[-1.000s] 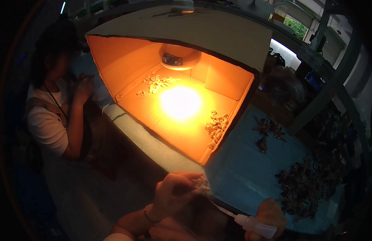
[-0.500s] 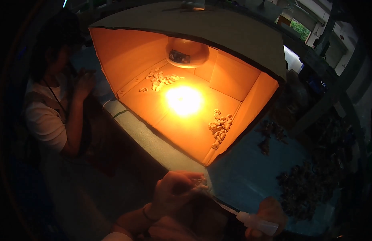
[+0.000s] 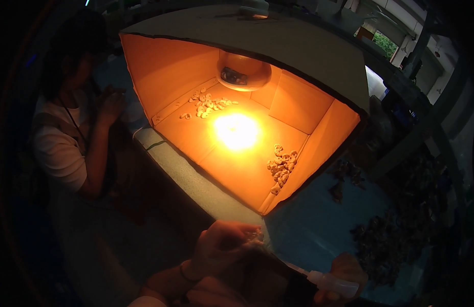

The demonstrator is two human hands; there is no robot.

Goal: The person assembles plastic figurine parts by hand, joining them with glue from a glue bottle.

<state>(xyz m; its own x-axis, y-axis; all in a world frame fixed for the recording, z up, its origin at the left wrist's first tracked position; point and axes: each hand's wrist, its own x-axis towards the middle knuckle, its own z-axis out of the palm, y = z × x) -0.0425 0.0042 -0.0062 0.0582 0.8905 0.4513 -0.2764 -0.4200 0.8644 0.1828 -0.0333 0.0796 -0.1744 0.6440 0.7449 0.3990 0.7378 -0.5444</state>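
Observation:
My left hand point(image 3: 216, 249) is closed in a pinch around a small, pale, lumpy piece point(image 3: 255, 237) whose kind I cannot make out, just below the near corner of a lit box. To its right, my right hand point(image 3: 345, 271) grips a translucent white squeeze bottle point(image 3: 333, 284). The bottle lies tilted, its long thin nozzle angled up and left toward the pinched piece. Whether the nozzle tip touches that piece is too dim to tell.
A cardboard box point(image 3: 170, 59) opens toward me, with a glowing lamp point(image 3: 243, 77) inside. Small curled pieces lie in a left pile point(image 3: 206, 104) and a right pile point(image 3: 282, 168). Dark clumps point(image 3: 383, 245) cover the table at right. Another person point(image 3: 63, 138) works at left.
The box and its contents sit slightly further right and lower in the picture. Both hands keep nearly the same pose, the bottle a touch further right.

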